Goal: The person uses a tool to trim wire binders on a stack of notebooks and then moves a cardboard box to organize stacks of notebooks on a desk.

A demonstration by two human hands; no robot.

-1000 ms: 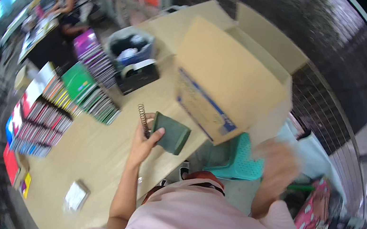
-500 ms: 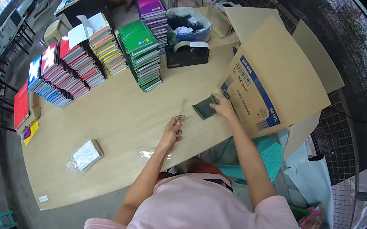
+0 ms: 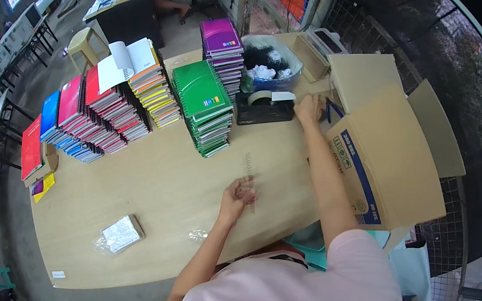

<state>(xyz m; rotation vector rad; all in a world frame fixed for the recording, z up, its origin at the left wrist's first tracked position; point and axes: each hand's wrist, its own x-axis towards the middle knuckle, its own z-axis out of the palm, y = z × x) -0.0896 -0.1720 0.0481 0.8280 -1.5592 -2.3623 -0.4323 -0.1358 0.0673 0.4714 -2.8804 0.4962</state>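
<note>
Near the table's middle, my left hand (image 3: pixel 238 194) is closed around a thin spiral binding coil (image 3: pixel 248 163), whose ends stick out past the fingers. My right hand (image 3: pixel 309 109) is stretched far forward, its fingers curled down and mostly hidden; I cannot make out what is in them. Just left of it stands a black tape dispenser (image 3: pixel 265 112) with a roll of tape. To its right, partly against the carton, lies a tool with dark blue handles (image 3: pixel 334 110). Stacked spiral notebooks with green covers (image 3: pixel 202 97) stand beyond my left hand.
An open cardboard carton (image 3: pixel 388 155) fills the right side. Purple notebooks (image 3: pixel 221 37) and a lined bin of crumpled paper (image 3: pixel 270 67) stand at the back. Red, blue and yellow-edged stacks line the left. A plastic-wrapped white pack (image 3: pixel 122 234) lies near the front. Another person sits behind.
My right hand has moved forward and away from me, beside the tape dispenser. The dark green block it touched has gone from its spot. My left hand keeps the coil, and the view has shifted.
</note>
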